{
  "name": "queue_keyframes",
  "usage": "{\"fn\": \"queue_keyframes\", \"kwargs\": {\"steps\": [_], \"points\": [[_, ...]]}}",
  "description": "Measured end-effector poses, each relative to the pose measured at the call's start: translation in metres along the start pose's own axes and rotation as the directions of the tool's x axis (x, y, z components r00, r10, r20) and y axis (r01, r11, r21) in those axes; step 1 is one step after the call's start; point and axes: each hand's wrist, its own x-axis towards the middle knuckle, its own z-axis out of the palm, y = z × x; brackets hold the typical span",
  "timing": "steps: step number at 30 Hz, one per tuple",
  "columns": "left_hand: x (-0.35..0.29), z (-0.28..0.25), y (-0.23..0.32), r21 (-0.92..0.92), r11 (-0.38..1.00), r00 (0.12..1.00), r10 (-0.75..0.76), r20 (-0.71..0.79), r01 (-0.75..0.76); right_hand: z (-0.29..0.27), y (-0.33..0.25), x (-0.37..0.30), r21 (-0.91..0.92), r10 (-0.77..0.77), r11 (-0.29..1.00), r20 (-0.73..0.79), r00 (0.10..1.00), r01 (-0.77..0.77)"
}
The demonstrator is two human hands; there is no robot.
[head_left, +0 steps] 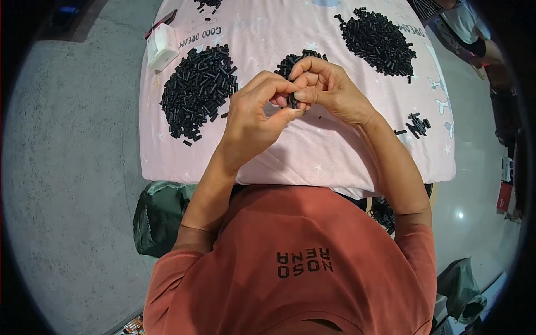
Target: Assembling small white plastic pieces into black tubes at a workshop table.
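Observation:
Over the middle of the pink cloth, my left hand point(258, 110) and my right hand point(333, 94) meet fingertip to fingertip. Pinched between them is a small black cylindrical piece point(293, 102), mostly covered by the fingers. Just beyond my hands lies a pile of black pieces point(304, 56), partly hidden by them. To the left, next to my left hand, spreads a large heap of short black tubular pieces point(199, 89). Another big heap point(378, 42) lies at the far right. A small loose group of black pieces point(417, 126) rests right of my right forearm.
A pink printed cloth point(318, 162) covers the table. At its left edge stand a white box point(163, 47) and a dark red flat object point(162, 23). Green sacks lie on the floor at left point(160, 218) and right point(460, 287). Another person's arm point(491, 51) shows at the far right.

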Motion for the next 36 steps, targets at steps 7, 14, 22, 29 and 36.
{"fn": "queue_keyframes", "kwargs": {"steps": [7,14,22,29,36], "points": [[-0.01,0.009,-0.006,-0.054,0.997,0.998,-0.06,-0.035,0.058,-0.004,0.006,0.001,-0.028,0.06,0.998,0.01,0.998,-0.059],[-0.017,0.019,-0.006,-0.06,0.994,0.989,-0.101,-0.11,0.095,-0.007,0.006,0.001,-0.006,0.096,0.995,0.011,0.995,-0.096],[-0.017,0.017,-0.014,-0.072,0.992,0.983,-0.117,-0.14,0.108,-0.004,0.003,0.0,-0.054,0.114,0.992,-0.024,0.993,-0.115],[-0.025,-0.025,-0.07,0.047,0.911,0.866,-0.374,-0.331,0.411,-0.024,-0.004,0.003,-0.057,-0.01,0.998,-0.351,0.936,-0.011],[-0.029,-0.084,-0.115,0.37,0.817,0.841,-0.235,-0.487,0.442,-0.029,0.0,0.006,-0.075,-0.057,0.997,-0.491,0.869,0.024]]}}
